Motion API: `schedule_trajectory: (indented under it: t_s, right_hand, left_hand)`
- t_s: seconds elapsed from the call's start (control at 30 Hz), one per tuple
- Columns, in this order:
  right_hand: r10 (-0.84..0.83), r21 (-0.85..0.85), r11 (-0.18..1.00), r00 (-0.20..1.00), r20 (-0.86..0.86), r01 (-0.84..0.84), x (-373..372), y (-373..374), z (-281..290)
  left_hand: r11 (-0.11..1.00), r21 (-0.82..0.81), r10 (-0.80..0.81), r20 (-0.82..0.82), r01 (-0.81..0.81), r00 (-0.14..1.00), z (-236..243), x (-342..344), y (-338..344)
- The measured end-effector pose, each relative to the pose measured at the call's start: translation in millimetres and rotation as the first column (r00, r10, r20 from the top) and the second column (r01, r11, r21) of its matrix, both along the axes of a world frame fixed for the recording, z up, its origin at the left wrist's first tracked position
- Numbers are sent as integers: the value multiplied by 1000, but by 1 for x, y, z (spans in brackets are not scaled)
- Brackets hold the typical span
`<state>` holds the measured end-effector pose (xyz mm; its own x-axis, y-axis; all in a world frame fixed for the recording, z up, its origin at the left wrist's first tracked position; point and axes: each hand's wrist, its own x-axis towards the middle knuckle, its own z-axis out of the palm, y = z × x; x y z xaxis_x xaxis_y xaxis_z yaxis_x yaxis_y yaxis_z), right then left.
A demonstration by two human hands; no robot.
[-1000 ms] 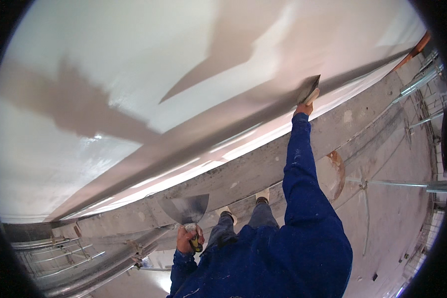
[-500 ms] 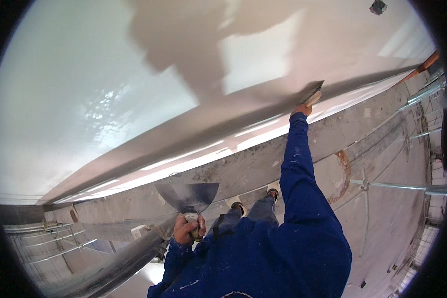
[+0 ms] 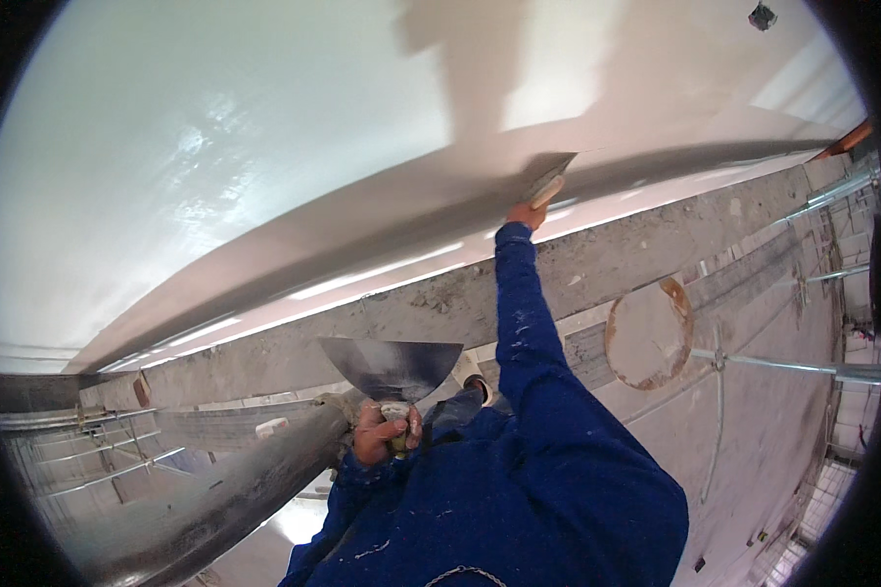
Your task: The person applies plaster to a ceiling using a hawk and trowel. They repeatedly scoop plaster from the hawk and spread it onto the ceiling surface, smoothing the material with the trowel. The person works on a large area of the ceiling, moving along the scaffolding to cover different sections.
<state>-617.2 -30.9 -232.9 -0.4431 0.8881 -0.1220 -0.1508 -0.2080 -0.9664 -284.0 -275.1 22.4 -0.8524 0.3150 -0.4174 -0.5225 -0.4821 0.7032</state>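
Note:
My right hand (image 3: pixel 529 214) is stretched out at the lower part of a pale, smooth wall (image 3: pixel 294 127). It grips a plastering trowel (image 3: pixel 550 186) by its light handle, with the dark blade against the wall surface. Close to my body, my left hand (image 3: pixel 387 430) is closed round the handle of a wide, half-moon scraper (image 3: pixel 396 367). That scraper's dark blade faces the wall, and whitish residue covers its middle. Both sleeves are blue and spotted with white. Whether the trowel carries any plaster, I cannot tell.
A thick dark pipe (image 3: pixel 225 479) runs beside my left forearm. Below the wall lies a rough grey ledge (image 3: pixel 411 293). A round lid-like disc (image 3: pixel 649 338) with a rusty rim is right of my arm. Scaffold tubes (image 3: pixel 783 365) stand at right and left. A small dark box opening (image 3: pixel 763 16) sits high in the wall.
My right hand and the trowel have moved left along the wall. The left hand with the scraper has shifted slightly right in view. More of the round disc now shows.

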Motion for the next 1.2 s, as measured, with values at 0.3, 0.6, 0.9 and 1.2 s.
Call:
schedule_trajectory:
  t_s: [0.3, 0.6, 0.9, 1.2]
  right_hand:
    - [158, 52, 986, 987, -40, -155, 60, -122, 63]
    - [219, -250, 928, 946, -237, -277, 123, -61, 76]
    - [567, -7, 793, 741, -360, -610, 213, 32, 155]
    - [603, -138, 514, 471, -644, -847, 281, 38, 234]
  left_hand:
    - [1000, -24, 8, -102, -11, 995, 8, 8, 2]
    - [995, -42, -102, -210, 96, 972, 11, -1, 8]
    - [969, -181, -191, -137, 165, 972, -5, -23, 23]
    - [953, -74, -304, -213, 295, 929, -4, -34, 35]
